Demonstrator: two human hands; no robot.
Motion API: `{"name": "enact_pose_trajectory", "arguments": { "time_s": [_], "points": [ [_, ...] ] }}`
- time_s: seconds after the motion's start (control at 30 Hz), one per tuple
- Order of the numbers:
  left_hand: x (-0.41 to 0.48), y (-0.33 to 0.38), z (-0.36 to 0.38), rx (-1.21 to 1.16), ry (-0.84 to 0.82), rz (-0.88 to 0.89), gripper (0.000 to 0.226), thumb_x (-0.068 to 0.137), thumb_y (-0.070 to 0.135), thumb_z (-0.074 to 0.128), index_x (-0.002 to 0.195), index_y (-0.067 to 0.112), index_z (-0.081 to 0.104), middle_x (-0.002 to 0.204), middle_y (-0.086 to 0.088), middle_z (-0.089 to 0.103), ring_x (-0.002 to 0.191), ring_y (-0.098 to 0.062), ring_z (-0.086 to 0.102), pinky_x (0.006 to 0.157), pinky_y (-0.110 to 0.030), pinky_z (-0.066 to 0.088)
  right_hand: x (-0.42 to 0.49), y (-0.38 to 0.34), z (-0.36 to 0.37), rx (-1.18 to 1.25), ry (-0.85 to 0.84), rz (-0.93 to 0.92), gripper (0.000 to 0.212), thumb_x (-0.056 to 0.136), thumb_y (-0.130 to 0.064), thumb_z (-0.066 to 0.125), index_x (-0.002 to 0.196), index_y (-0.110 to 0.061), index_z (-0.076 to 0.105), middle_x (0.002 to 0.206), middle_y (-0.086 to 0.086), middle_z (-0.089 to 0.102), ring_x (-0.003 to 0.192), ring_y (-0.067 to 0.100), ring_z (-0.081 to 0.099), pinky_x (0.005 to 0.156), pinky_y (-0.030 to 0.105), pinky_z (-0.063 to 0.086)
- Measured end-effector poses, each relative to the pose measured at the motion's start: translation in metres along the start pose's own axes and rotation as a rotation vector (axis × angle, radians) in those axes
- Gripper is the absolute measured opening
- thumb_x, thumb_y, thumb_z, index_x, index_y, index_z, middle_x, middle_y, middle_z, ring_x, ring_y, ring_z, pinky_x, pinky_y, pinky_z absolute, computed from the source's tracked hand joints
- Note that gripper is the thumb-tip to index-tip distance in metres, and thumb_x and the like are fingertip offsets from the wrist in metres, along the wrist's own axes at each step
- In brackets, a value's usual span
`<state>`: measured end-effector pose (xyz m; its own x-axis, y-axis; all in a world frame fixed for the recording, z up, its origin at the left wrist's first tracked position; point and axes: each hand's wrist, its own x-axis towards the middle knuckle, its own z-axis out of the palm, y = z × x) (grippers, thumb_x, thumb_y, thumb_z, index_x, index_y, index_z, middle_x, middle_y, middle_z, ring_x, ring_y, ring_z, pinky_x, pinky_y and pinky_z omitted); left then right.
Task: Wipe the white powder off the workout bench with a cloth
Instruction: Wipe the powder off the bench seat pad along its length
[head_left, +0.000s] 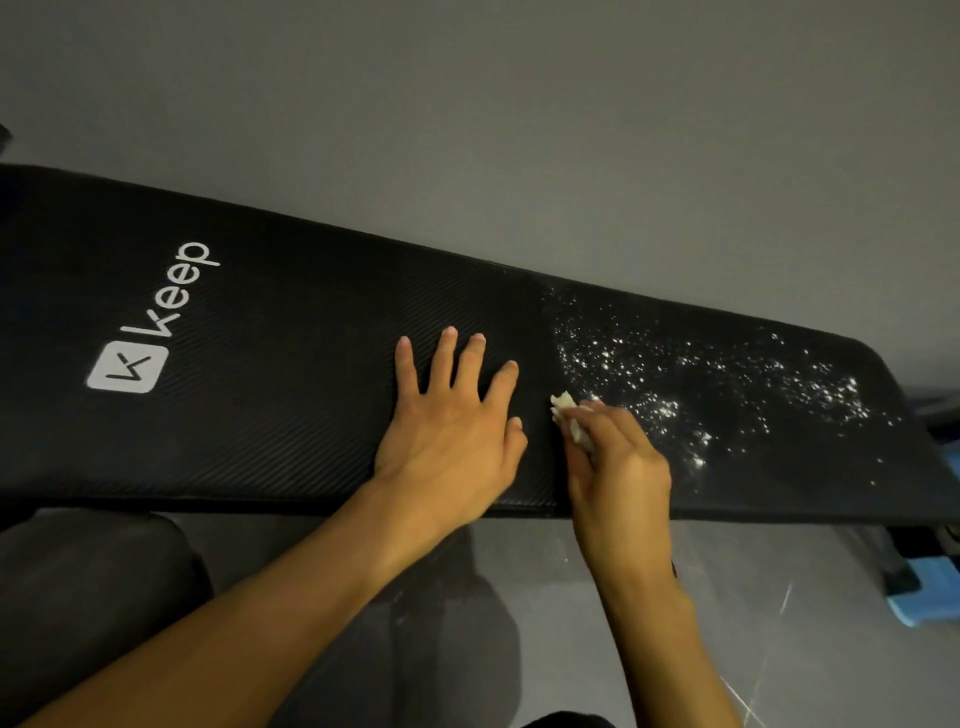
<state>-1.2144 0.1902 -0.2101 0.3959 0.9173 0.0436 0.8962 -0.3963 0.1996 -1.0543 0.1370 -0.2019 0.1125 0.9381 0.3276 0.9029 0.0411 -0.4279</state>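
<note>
Both bare forearms reach forward, hands close together.
The left hand lies flat, palm down, fingers spread; the right hand curls its fingers round a cloth.

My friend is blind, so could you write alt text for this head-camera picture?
A person's right hand holds a small white cloth against a black workout bench, at the edge of scattered white powder. The left hand rests flat, fingers spread, on the clean part beside it.
</note>
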Motion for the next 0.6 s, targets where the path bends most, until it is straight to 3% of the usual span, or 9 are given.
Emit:
{"name": "enact_pose_trajectory", "arguments": {
  "time_s": [0.17, 0.3, 0.43, 0.5, 0.6],
  "points": [
    [0.002, 0.003, 0.0, -0.026, -0.004, -0.016, 0.062, 0.104, 0.049, 0.024, 0.16, 0.028, 0.009, 0.168, -0.017, 0.002, 0.154, -0.041, -0.006, 0.117, -0.072, 0.002, -0.043, -0.007, -0.01, 0.011, -0.02, 0.027, 0.032, 0.087, 0.001, 0.067, 0.116, -0.012, 0.07, 0.119, 0.001, 0.063, 0.123, 0.014, 0.058, 0.103, 0.029, 0.046],
    [0.003, 0.006, 0.001, -0.015, 0.01, 0.0, 0.059, 0.104, 0.05, 0.022, 0.159, 0.035, 0.009, 0.167, -0.02, 0.001, 0.153, -0.045, -0.006, 0.115, -0.075, 0.001, -0.014, -0.003, -0.002, -0.014, -0.01, 0.004, 0.026, 0.089, -0.001, 0.067, 0.113, -0.011, 0.071, 0.116, 0.002, 0.064, 0.11, 0.014, 0.064, 0.095, 0.027, 0.053],
    [0.001, 0.006, 0.002, -0.006, 0.021, 0.0, 0.06, 0.103, 0.051, 0.022, 0.159, 0.034, 0.01, 0.167, -0.021, 0.002, 0.153, -0.045, -0.006, 0.115, -0.075, 0.001, 0.032, 0.0, 0.012, -0.031, 0.021, -0.004, 0.021, 0.093, -0.005, 0.063, 0.111, -0.009, 0.071, 0.113, 0.002, 0.066, 0.092, 0.017, 0.067, 0.08, 0.037, 0.057],
    [0.0, 0.006, 0.002, -0.007, 0.038, 0.001, 0.06, 0.103, 0.051, 0.022, 0.159, 0.033, 0.012, 0.167, -0.022, 0.003, 0.153, -0.045, -0.004, 0.114, -0.075, 0.002, 0.028, -0.002, 0.014, -0.037, 0.02, -0.006, 0.025, 0.092, -0.004, 0.064, 0.115, -0.009, 0.07, 0.117, 0.002, 0.066, 0.098, 0.018, 0.067, 0.085, 0.034, 0.057],
    [0.001, 0.007, 0.004, -0.019, 0.055, 0.002, 0.06, 0.103, 0.05, 0.022, 0.159, 0.032, 0.016, 0.167, -0.023, 0.007, 0.153, -0.046, -0.002, 0.114, -0.075, 0.003, -0.001, -0.008, 0.009, -0.03, 0.017, 0.0, 0.032, 0.088, -0.001, 0.068, 0.119, -0.009, 0.069, 0.123, 0.003, 0.065, 0.117, 0.015, 0.061, 0.101, 0.018, 0.045]
  ]
}}
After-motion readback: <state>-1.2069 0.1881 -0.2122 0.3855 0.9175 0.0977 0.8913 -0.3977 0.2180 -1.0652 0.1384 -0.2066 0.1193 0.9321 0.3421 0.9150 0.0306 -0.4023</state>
